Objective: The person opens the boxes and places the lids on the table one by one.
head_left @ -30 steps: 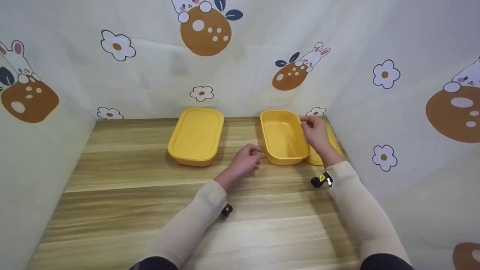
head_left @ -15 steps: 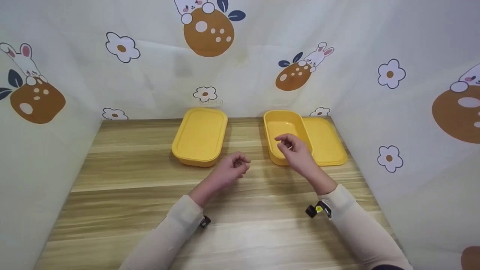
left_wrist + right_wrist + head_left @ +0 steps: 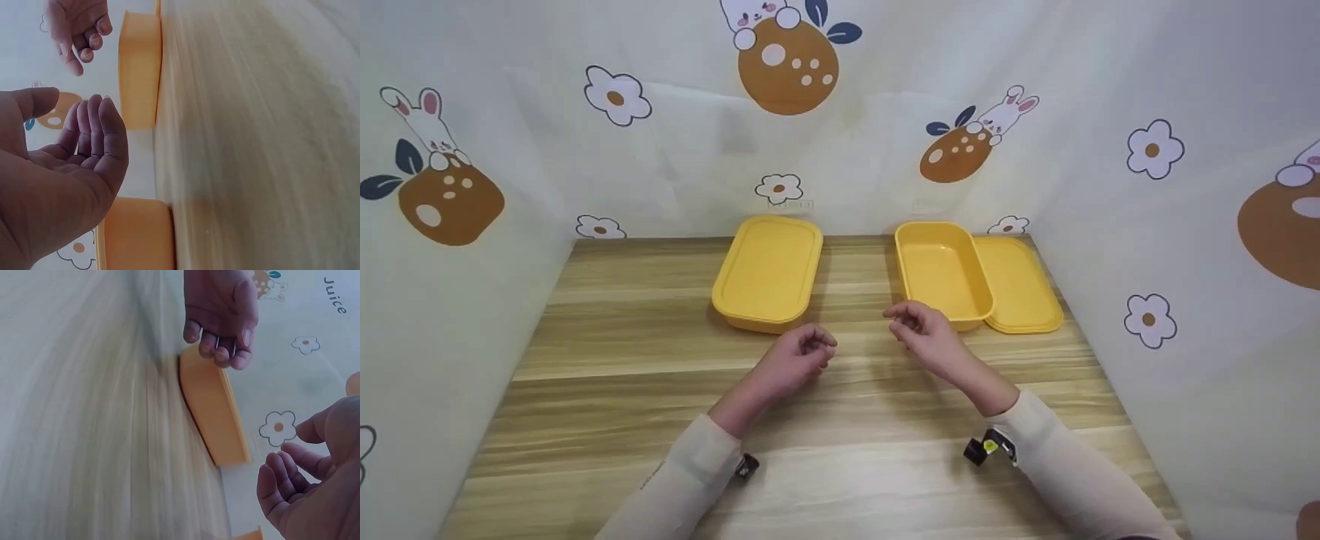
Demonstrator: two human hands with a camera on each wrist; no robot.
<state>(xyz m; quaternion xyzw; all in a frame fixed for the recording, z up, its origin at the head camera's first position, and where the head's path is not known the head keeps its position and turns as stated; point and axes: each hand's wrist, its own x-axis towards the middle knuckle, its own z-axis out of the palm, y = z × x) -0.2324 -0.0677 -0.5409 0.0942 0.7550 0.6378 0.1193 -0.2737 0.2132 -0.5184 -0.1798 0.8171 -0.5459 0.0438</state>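
Observation:
Two yellow lunch boxes stand at the back of the wooden table. The left lunch box (image 3: 769,270) has its lid on; the right lunch box (image 3: 945,274) is uncovered, and I see no contents in it. Its loose yellow lid (image 3: 1024,289) lies flat against its right side. My left hand (image 3: 791,360) hovers in front of the lidded box, fingers loosely curved around nothing. My right hand (image 3: 934,341) is held in front of the uncovered box, hiding its near left corner, likewise with relaxed fingers and nothing in them. Both wrist views show the two palms facing each other, apart.
A printed cloth (image 3: 675,150) with rabbits, oranges and flowers hangs behind the table and along both sides. The wood-grain tabletop (image 3: 847,450) spreads in front of the boxes. Small black wrist cameras sit at both cuffs.
My right hand has come away from the loose lid, back and left past the uncovered box. My left hand has drawn back toward the left. Boxes and lid keep their places.

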